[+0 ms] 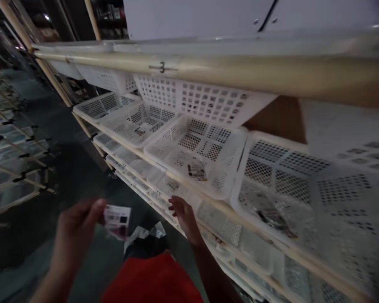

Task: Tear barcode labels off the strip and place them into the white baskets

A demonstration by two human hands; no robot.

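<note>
Between the thumb and fingers of my left hand [84, 225] is a small labelled packet [117, 219], white with dark print on top and reddish below. It hangs over the floor to the left of the shelves. My right hand [185, 216] is in front of a lower shelf row, fingers apart and slightly curled, with nothing visible in it. Above it, a white perforated basket [197, 156] holds a small packet [196, 172] with a dark label. Another white basket [271, 181] to its right contains a dark-printed packet [276, 221].
Cream rack rails [240, 69] run across, one marked 3. More baskets [107, 105] continue toward the far left, with further rows below. Crumpled silvery plastic [145, 232] shows near my red-clothed body [154, 280]. Another rack [15, 168] stands across the dark floor [78, 176].
</note>
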